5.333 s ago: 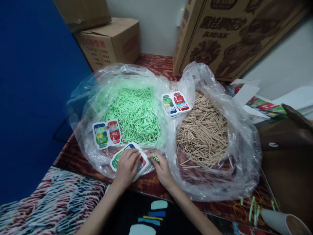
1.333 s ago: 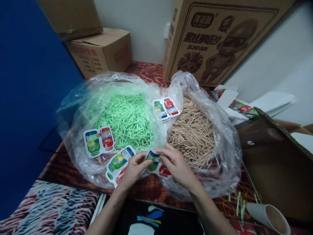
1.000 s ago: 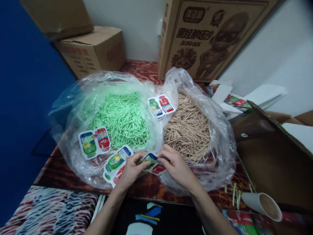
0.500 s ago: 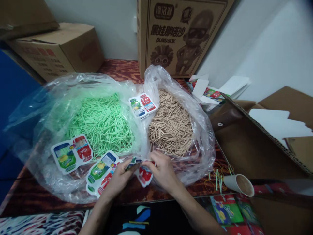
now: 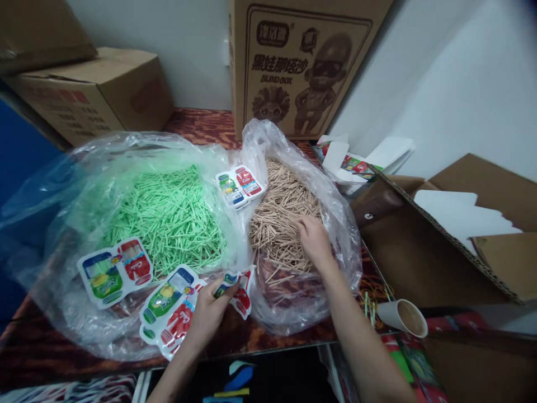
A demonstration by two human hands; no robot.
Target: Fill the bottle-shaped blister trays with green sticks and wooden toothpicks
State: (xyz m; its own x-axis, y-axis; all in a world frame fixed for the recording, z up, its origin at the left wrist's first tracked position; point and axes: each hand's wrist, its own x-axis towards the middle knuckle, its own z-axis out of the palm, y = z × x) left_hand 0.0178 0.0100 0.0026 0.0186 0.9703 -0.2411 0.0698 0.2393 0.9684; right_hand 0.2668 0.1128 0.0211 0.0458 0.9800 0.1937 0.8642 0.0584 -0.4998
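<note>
My left hand (image 5: 212, 307) is closed around a small printed packet (image 5: 242, 296) with a green part and a red cola part, just in front of the two plastic bags. The fingers of my right hand (image 5: 314, 238) are bent together at the right side of a heap of thin brown sticks (image 5: 281, 207); how many they pinch is hidden. Bright green sticks (image 5: 168, 215) fill the bag on the left. By my left wrist lie jar-shaped green-and-red packets (image 5: 170, 305). Another such packet (image 5: 115, 272) rests on the left bag, with brown sticks showing in its red half.
A stack of similar packets (image 5: 239, 186) lies between the bags. Cardboard boxes (image 5: 293, 67) stand behind, and an open carton (image 5: 419, 240) is on the right. A paper cup (image 5: 403, 317) lies tipped near rubber bands (image 5: 373, 302) at the right table edge.
My right hand has let go of the packet and moved right and away from me onto the brown sticks. My left hand still holds the packet. The view has shifted slightly.
</note>
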